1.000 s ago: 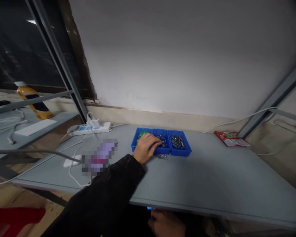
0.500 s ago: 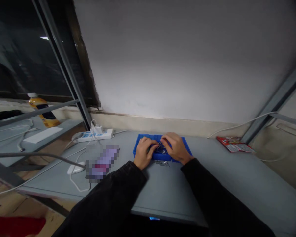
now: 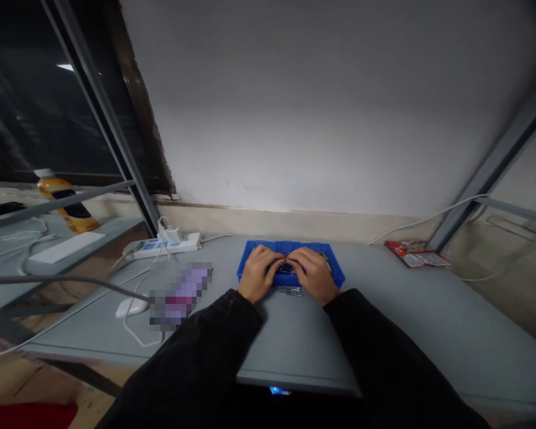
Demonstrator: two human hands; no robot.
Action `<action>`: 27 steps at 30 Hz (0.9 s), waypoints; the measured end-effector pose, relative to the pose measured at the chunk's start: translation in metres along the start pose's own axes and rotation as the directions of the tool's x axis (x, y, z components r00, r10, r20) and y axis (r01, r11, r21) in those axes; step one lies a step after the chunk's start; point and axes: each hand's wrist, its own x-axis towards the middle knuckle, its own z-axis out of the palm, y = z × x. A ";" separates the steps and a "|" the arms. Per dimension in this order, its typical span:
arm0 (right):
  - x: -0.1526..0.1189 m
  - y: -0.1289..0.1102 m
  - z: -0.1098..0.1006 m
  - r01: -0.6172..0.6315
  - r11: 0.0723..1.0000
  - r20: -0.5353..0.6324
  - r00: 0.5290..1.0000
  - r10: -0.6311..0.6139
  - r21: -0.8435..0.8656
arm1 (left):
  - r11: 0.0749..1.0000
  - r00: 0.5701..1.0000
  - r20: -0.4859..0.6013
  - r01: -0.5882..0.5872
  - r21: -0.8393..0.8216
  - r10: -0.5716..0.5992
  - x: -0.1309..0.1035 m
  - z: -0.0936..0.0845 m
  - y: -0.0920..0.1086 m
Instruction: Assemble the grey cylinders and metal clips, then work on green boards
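Observation:
A blue plastic tray [image 3: 338, 271] with compartments stands on the grey table, holding small slim metal pieces [image 3: 287, 269] in its middle. Both hands meet above it. My left hand [image 3: 258, 274] pinches with thumb and index finger over the tray's left-middle part. Opposite it, my right hand [image 3: 313, 275] is pinched too, its fingertips close to or touching those of the left. Whatever sits between the fingertips is too small to make out. Along the tray's front edge lies a row of thin metal pieces [image 3: 289, 291] on the table.
To the left are a blurred-out phone-like object [image 3: 185, 295], a white power strip [image 3: 185, 244], a white mouse-like object [image 3: 131, 307] and loose cables. A red packet [image 3: 415, 254] lies at the back right. A yellow bottle [image 3: 69, 205] stands on the neighbouring table.
My right hand has come down and in, so its fingertips now meet the left hand's. More of the tray's right part shows. The whole view has shifted slightly.

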 end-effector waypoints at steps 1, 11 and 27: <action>-0.001 0.000 0.001 -0.006 1.000 -0.005 1.000 0.006 0.014 | 1.000 1.000 0.010 -0.016 -0.001 0.016 0.000 0.000 -0.001; 0.002 -0.004 -0.005 -0.051 0.998 0.073 0.996 0.054 -0.040 | 0.993 0.997 0.030 -0.070 0.099 0.067 0.001 -0.003 0.002; 0.003 0.010 -0.017 -0.073 0.997 0.055 0.996 0.072 0.002 | 0.991 0.999 -0.011 -0.029 0.132 0.031 0.006 -0.008 -0.003</action>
